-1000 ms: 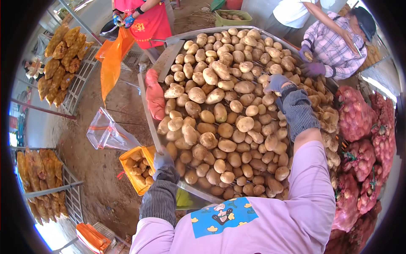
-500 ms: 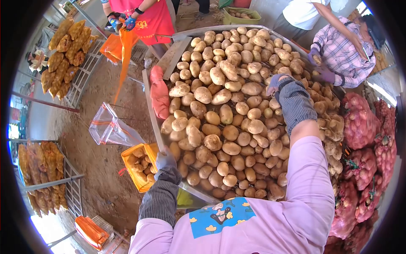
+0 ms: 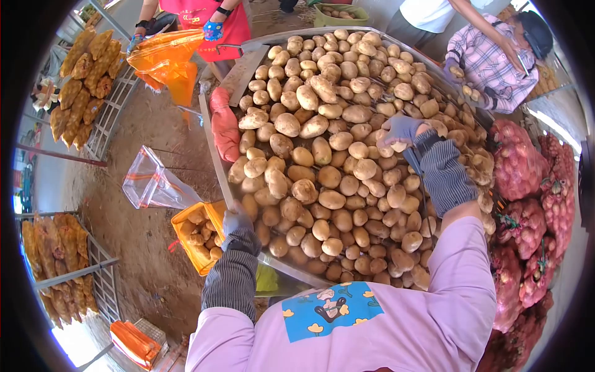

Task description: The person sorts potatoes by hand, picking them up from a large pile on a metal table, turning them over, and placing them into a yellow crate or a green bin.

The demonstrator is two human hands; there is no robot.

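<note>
Fingers point(image 3: 387, 132) of the gloved right hand point(image 3: 404, 128) bend over a pale potato point(image 3: 397, 147) on the right part of the heap; whether they are clamped around it or merely cover it, I cannot tell, though the curl looks suited to lifting from above. Only part of that potato shows, so its long axis is hidden. Up and to the left, a knobbly potato point(image 3: 323, 88) slants from upper left to lower right, while a smooth potato point(image 3: 313, 128) leans the opposite way, so the heap shares no common direction. Over at the near left, the left hand point(image 3: 237, 221) rests at the table's metal rim point(image 3: 224, 181), probably bracing the leaning body; how firmly it is closed does not show. That rim seems to keep the loose potatoes from rolling off. Just outside it, a yellow container point(image 3: 189, 253) holds more potatoes, conveniently near that hand. A reddish bundle point(image 3: 223, 121) lies lengthwise along the same edge. Farther out, a person in a red apron point(image 3: 214, 25) holds an orange bag point(image 3: 162, 56) between hands set apart, perhaps to spread it, and filled red net bags point(image 3: 519, 164) lie piled beyond the right side.
</note>
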